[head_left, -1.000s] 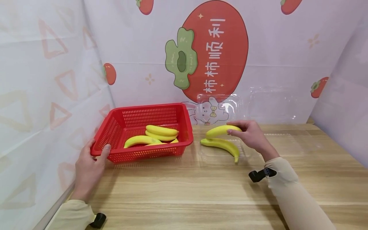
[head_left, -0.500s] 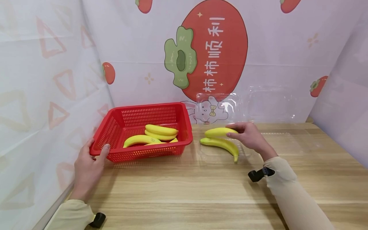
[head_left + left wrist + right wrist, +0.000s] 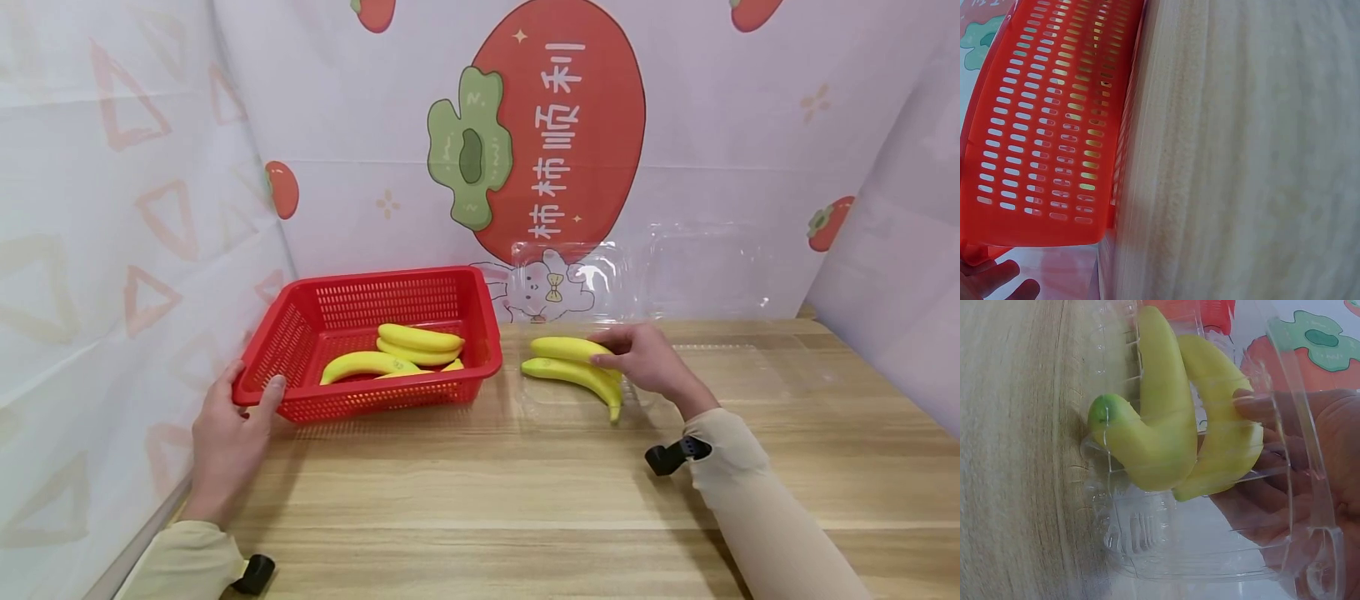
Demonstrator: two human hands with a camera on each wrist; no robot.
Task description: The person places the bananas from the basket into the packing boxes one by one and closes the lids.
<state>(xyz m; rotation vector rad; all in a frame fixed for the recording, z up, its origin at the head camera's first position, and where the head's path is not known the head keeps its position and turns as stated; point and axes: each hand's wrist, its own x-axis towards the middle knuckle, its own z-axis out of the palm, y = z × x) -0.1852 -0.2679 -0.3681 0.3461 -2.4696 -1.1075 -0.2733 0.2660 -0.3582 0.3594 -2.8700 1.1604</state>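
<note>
My right hand [image 3: 660, 367] holds a yellow banana [image 3: 562, 347] near its right end, thumb on the near side. The right wrist view shows this banana [image 3: 1219, 412] low inside a clear plastic clamshell box [image 3: 1210, 565], beside another banana [image 3: 1163, 437]. That second banana lies on the near side, its stem pointing toward the front. Far to the left, my left hand [image 3: 228, 442] grips the near left corner of a red perforated basket [image 3: 382, 406], thumb over the rim. Several bananas [image 3: 420, 337] lie in the basket. In the left wrist view, fingertips [image 3: 997, 275] show below the basket's end wall [image 3: 1047, 125].
A second clear clamshell [image 3: 720, 375] stands open to the right of the first, its lid [image 3: 712, 271] raised against the printed back cloth [image 3: 360, 108]. Cloth also hangs close on the left [image 3: 90, 275]. The wooden tabletop [image 3: 450, 500] runs in front.
The right hand has lowered its banana slightly and a little to the left, closer alongside the other banana in the box. The left hand keeps its grip on the basket.
</note>
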